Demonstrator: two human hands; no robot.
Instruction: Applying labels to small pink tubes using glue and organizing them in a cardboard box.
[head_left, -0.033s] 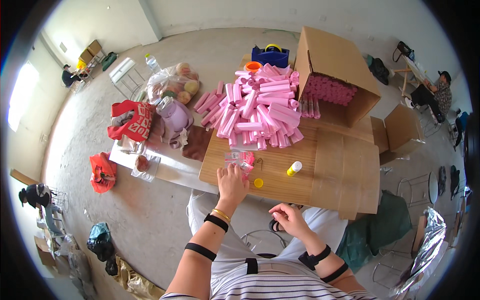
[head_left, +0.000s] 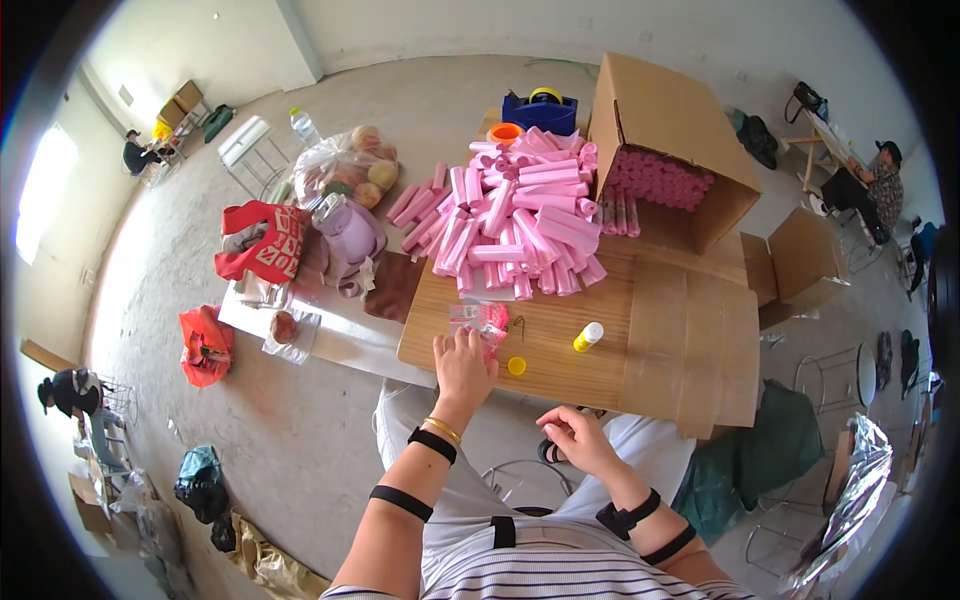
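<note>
Item: my left hand (head_left: 465, 368), at the near edge of the wooden tabletop (head_left: 610, 285), fingers bent downward over the near end of a clear plastic packet of pink pieces (head_left: 492, 316). From above, my knuckles cover the fingertips, so I cannot tell whether they pinch the packet or merely rest on it.

Item: my right hand (head_left: 580, 440), nearer me, over my lap and off the table; fingers loosely curled, thumb apart, nothing seen in them.

Item: the packet, flat on the wood, just near of the heaped pink rolls (head_left: 520, 225). Hazard: a quick drag toward me could spill loose pieces over the near edge, my right hand being poorly placed to stop them.

Item: one thin brown bent strip (head_left: 519, 327), just right of the packet. Hazard: easily swept along by a sideways brush.

Item: one round yellow cap (head_left: 517, 366), close to the near edge. Hazard: a knock from my left wrist could send it to the floor.

Item: one yellow-and-white glue stick (head_left: 588, 337), farther right. Hazard: toppling or rolling, if my right hand rises carelessly.

Item: the pink rolls, stacked loosely. Hazard: a slide onto the packet, should the heap be nudged from the far side
</note>
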